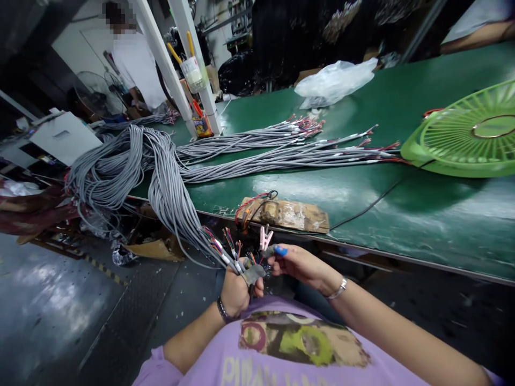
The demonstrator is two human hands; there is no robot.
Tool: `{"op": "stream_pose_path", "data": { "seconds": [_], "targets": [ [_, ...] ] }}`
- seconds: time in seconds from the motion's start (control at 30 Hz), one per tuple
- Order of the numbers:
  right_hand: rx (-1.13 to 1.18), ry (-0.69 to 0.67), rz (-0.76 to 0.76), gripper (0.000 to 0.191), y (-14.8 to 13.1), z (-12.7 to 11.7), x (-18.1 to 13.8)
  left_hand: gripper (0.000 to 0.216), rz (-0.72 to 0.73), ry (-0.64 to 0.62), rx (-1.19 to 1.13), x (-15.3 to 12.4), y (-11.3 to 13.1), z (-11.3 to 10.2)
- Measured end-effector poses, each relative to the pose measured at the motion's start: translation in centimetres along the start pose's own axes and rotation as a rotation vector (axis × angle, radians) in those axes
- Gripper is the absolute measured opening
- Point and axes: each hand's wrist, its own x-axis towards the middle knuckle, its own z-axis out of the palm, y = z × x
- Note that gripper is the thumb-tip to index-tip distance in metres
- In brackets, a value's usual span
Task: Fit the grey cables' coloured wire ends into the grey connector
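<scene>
In the head view, my left hand (237, 289) is wrapped round the stripped ends of a bundle of grey cables (173, 193), with coloured wires (229, 241) fanning out above the fist. Grey tape or cloth (253, 273) covers part of its thumb and fingers. My right hand (295, 262) is close beside it, thumb and fingers pinched together at the wire tips. Blue tape (280, 250) wraps one of its fingers. What lies inside that pinch is too small to make out. A pink clothes peg (265, 238) stands just above the right fingertips, at the bench edge.
A worn wooden block (298, 214) with red and black leads lies on the green bench (370, 214) by its front edge. Two rows of grey cables (257, 161) stretch behind it. A green fan (475, 131) stands right, a plastic bag (338, 80) farther back. Another person (137, 64) is at far left.
</scene>
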Motion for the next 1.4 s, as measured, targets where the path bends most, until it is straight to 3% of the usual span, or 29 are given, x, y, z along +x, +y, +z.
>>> {"op": "stream_pose_path", "data": {
  "seconds": [0.13,0.33,0.47,0.57,0.77,1.03,1.2,1.4],
  "targets": [
    [0.098,0.022,-0.051,0.035,-0.3,0.3,1.2,0.029,-0.025,-0.043,-0.056,0.3,0.9,0.4],
    [-0.114,0.159,-0.365,0.045,-1.0,2.3,2.1,0.026,-0.037,-0.081,-0.093,1.2,1.4,0.9],
    [0.098,0.077,-0.249,0.043,-0.7,2.6,2.4,0.028,-0.062,-0.09,-0.088,1.6,1.2,1.1],
    [0.221,0.09,-0.231,0.039,-0.6,2.7,2.8,0.029,-0.075,-0.078,-0.074,1.8,1.0,1.2],
    [0.268,0.098,-0.232,0.035,-0.6,2.8,2.9,0.03,-0.099,-0.049,-0.039,1.8,0.6,1.4],
    [0.287,0.011,-0.094,0.038,-0.9,2.7,2.0,0.032,-0.05,-0.02,-0.052,0.4,0.4,1.1],
    [0.233,0.081,-0.192,0.026,-0.9,3.1,1.6,0.031,0.035,0.058,-0.081,0.1,0.8,1.6],
    [-0.071,0.297,-0.407,0.041,-0.4,3.0,1.8,0.031,0.048,0.093,-0.055,0.4,0.9,2.2]
  ]
}}
